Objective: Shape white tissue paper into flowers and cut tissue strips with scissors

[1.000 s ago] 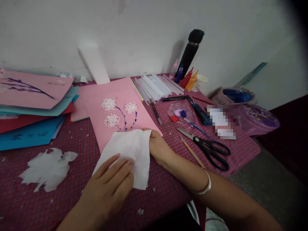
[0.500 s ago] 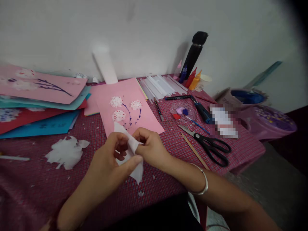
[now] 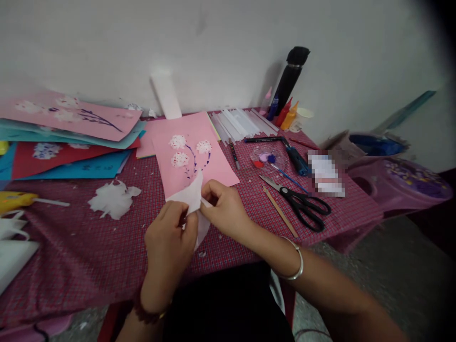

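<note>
Tissue [image 3: 192,194] held between 2 hands over the table's near side, its far corner overlapping the near edge of the pink card [image 3: 223,173] from where I stand. Left hand [image 3: 171,237]: thumb and fingers clamped on its left part. Right hand [image 3: 226,211]: fingertips pinched on its right edge. Tissue sits right in the grip, 1 corner pointing far, a flap hanging near. Folding seems partway: bent, loose ends.

On the card: 3 white blooms [image 3: 180,159] flecked red, looking done; purple stems drawn, near ends not clear enough to call finished.

Left, apart from both hands: ragged wad [image 3: 114,199]. Right: stick [image 3: 280,211], scissors [image 3: 301,202], palette [image 3: 281,161] with paint, none touched.
</note>
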A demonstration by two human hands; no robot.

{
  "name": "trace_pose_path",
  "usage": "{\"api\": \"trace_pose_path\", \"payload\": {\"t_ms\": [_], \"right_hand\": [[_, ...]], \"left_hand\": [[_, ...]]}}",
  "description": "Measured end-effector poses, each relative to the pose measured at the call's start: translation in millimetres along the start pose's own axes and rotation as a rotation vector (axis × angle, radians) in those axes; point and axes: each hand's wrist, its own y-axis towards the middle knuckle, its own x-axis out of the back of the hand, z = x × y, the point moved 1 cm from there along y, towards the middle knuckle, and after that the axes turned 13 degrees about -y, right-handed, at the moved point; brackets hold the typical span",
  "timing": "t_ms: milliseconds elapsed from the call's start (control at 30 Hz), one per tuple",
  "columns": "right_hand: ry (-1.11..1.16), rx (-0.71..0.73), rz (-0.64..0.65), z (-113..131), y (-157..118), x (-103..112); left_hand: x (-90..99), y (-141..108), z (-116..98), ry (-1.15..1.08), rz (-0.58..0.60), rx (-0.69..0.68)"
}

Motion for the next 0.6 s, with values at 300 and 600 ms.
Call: {"api": "trace_pose_path", "payload": {"t_ms": [300,600], "right_hand": [[-0.031,-0.098,-0.021,-16.1,-9.6,-6.7],[-0.030,-0.088,0.164,-14.3,-15.9,9.3]], "left_hand": [[4.3,4.5,11.4,0.065,-0.004,0.094],[4.3,14.0,13.4,-0.115,0.111,-0.034]]}}
